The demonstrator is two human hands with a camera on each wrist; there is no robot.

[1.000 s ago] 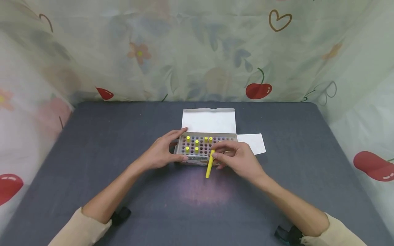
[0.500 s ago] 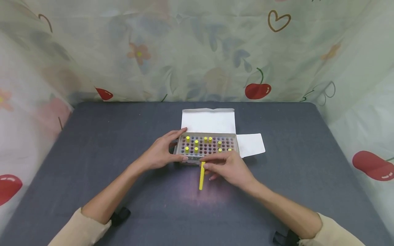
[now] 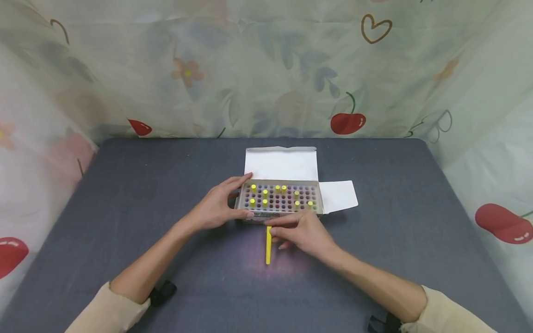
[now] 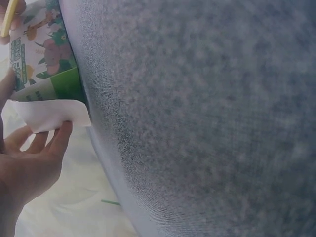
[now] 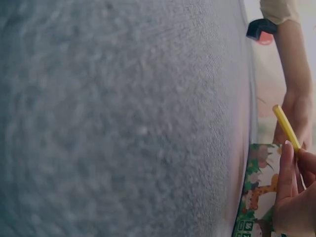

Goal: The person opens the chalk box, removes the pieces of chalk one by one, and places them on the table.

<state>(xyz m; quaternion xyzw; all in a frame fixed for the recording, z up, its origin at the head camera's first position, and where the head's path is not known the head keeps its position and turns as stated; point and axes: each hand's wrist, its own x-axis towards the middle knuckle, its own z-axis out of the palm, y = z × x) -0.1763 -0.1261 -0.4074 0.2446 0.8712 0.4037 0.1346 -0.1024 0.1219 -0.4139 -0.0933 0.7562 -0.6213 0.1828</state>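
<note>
A cardboard box (image 3: 266, 214) with animal pictures on its side (image 4: 47, 52) stands lid-up on the table. Its top is a tray of round holes (image 3: 283, 201), and several yellow ends (image 3: 265, 193) show in them. My left hand (image 3: 222, 201) grips the box's left end, thumb at the front and a finger at the back corner. In the left wrist view its fingers lie against a white end flap (image 4: 49, 116). Between thumb and fingers my right hand (image 3: 301, 231) pinches a slim yellow stick (image 3: 268, 245), like a crayon, pointing down in front of the box.
The white lid (image 3: 281, 164) stands open behind the tray. Another white flap (image 3: 339, 196) sticks out to the right. A dark grey cloth (image 3: 187, 273) covers the table, and a patterned curtain (image 3: 266, 69) hangs behind it. Dark straps (image 3: 163, 292) sit on both forearms.
My right hand has moved left and toward me with the yellow stick, from over the tray to in front of the box. More yellow ends show on the right. The left hand stays put.
</note>
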